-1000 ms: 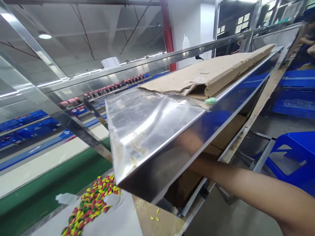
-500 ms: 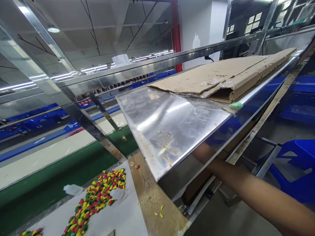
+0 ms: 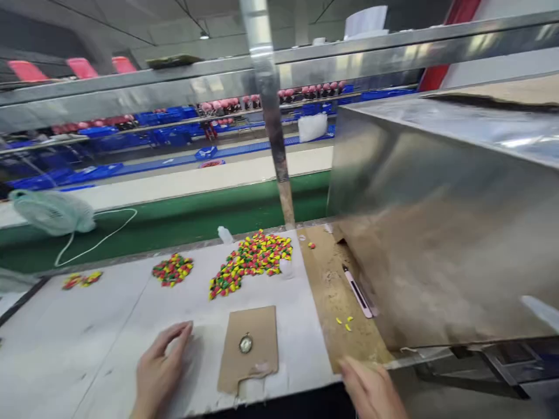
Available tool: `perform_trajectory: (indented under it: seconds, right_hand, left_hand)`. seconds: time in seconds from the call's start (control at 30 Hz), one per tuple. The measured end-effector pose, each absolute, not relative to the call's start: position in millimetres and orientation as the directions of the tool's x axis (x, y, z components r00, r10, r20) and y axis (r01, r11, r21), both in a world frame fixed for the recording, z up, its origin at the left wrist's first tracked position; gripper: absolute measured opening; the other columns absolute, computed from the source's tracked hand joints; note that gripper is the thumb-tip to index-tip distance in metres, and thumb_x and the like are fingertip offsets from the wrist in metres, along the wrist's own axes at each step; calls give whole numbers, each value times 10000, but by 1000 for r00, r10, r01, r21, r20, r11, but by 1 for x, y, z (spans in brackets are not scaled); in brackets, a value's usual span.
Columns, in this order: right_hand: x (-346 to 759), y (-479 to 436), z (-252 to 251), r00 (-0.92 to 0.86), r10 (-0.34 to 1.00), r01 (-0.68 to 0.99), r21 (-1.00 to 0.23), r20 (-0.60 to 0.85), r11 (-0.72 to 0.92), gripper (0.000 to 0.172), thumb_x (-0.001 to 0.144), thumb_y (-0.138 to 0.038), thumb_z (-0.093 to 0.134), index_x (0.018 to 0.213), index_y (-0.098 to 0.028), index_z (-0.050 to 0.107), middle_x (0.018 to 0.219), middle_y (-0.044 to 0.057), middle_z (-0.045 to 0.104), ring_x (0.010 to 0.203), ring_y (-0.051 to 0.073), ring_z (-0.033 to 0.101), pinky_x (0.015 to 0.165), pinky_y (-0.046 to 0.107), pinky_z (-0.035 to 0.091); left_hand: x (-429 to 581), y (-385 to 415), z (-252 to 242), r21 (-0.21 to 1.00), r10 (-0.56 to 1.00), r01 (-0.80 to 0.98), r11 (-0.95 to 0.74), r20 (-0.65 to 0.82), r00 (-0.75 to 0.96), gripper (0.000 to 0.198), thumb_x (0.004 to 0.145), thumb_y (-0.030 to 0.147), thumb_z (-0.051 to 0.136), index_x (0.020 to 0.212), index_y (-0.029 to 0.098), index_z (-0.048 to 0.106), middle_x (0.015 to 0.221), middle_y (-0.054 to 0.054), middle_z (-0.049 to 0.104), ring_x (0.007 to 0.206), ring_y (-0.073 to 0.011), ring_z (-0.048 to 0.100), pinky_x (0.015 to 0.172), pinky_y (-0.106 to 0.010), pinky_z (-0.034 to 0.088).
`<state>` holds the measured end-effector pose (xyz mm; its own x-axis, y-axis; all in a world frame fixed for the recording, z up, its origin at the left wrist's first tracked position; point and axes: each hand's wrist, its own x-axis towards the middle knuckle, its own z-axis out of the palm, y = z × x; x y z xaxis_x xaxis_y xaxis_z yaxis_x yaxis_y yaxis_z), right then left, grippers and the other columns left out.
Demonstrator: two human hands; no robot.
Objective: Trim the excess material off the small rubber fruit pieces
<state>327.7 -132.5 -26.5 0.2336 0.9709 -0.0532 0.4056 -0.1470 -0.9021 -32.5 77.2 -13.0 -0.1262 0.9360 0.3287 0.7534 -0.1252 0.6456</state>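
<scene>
My left hand (image 3: 159, 369) rests on the white table top (image 3: 87, 326), fingers loosely spread, holding nothing. Just right of it lies a brown card (image 3: 251, 347) with a small round metal piece (image 3: 246, 344) on it. At the table's front edge, my right hand (image 3: 371, 389) hovers over the bare brown board (image 3: 338, 308), blurred by motion, and nothing shows in it. Further back sit a large pile of red, yellow and green pieces (image 3: 251, 262), a smaller pile (image 3: 172, 269) and a scatter (image 3: 81, 279) at the left.
A steel shelf unit (image 3: 441, 233) stands at the right, cardboard on top. A white pen-like tool (image 3: 358, 291) lies on the brown board. A steel post (image 3: 273, 128) rises behind the piles. A green conveyor belt (image 3: 183, 212) runs behind the table; a small fan (image 3: 52, 210) sits at left.
The view has swung left and down from the steel shelf to the table. My right arm has come out from under the shelf to the table edge. My left hand is now in view.
</scene>
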Motion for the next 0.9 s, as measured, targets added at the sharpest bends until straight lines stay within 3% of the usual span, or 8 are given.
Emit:
perform_trajectory:
  seconds: [0.1, 0.23, 0.33, 0.43, 0.53, 0.67, 0.8, 0.9]
  right_hand:
    - [296, -56, -45, 69, 996, 719, -695, 50, -15, 562, 1107, -604, 394, 776, -215, 628, 716, 46, 672, 663, 191, 634, 689, 357, 512]
    - [288, -4, -56, -140, 978, 908, -375, 152, 189, 347, 1087, -444, 610, 883, -174, 688, 743, -27, 682, 622, 147, 651, 653, 314, 554]
    - [292, 4, -64, -270, 917, 925, -186, 294, 332, 523, 1154, -398, 371, 799, -204, 703, 661, 54, 698, 556, 213, 674, 502, 317, 433]
    - [300, 6, -69, -325, 840, 914, -82, 435, 396, 676, 1171, -465, 176, 779, -244, 681, 659, 53, 691, 564, 219, 695, 493, 326, 414]
    - [305, 7, -68, -329, 802, 909, -62, 498, 411, 631, 1175, -493, 225, 748, -268, 631, 655, 0, 652, 537, 173, 660, 492, 304, 405]
    - [313, 10, -59, -234, 823, 935, -112, 517, 336, 583, 1169, -501, 312, 711, -256, 576, 614, -21, 582, 505, 147, 615, 489, 287, 388]
    - [326, 4, -48, -61, 876, 960, -213, 478, 183, 613, 1186, -418, 236, 659, -255, 504, 568, -15, 542, 477, 144, 568, 510, 279, 413]
    - [333, -12, -35, 8, 933, 952, -289, 360, 104, 557, 1184, -340, 263, 715, -243, 548, 630, 2, 605, 556, 151, 622, 550, 259, 466]
  left_hand:
    - [-39, 72, -32, 701, 940, 698, -147, 319, -123, 591, 770, 781, 637, 736, 215, 805, 844, -112, 868, 857, -342, 823, 827, -426, 673]
    - [-53, 57, -44, 727, 929, 657, -197, 352, -111, 590, 868, 739, 600, 779, 197, 815, 851, -124, 861, 834, -311, 822, 806, -403, 678]
    - [-70, 62, -48, 707, 925, 670, -229, 372, -75, 565, 947, 685, 566, 804, 204, 827, 846, -103, 852, 797, -268, 811, 760, -363, 676]
    - [-94, 99, -44, 658, 920, 725, -204, 382, -88, 439, 1007, 566, 611, 922, 182, 806, 929, -90, 832, 846, -241, 786, 807, -400, 662]
    - [-116, 158, -33, 601, 930, 787, -142, 354, -102, 254, 1014, 403, 703, 1069, 158, 744, 1084, -79, 784, 988, -244, 755, 907, -469, 631]
    - [-114, 217, -19, 562, 963, 822, -96, 262, -67, 224, 1001, 348, 726, 1119, 158, 725, 1173, -87, 749, 1051, -257, 727, 929, -479, 615]
    - [-93, 225, -12, 574, 983, 819, -13, 157, -95, 184, 871, 319, 822, 950, 171, 745, 986, -38, 733, 867, -227, 677, 890, -416, 564]
    - [-86, 222, -7, 602, 982, 793, 94, 76, -173, 109, 799, 286, 822, 821, 205, 752, 733, 29, 661, 790, -218, 628, 826, -336, 501]
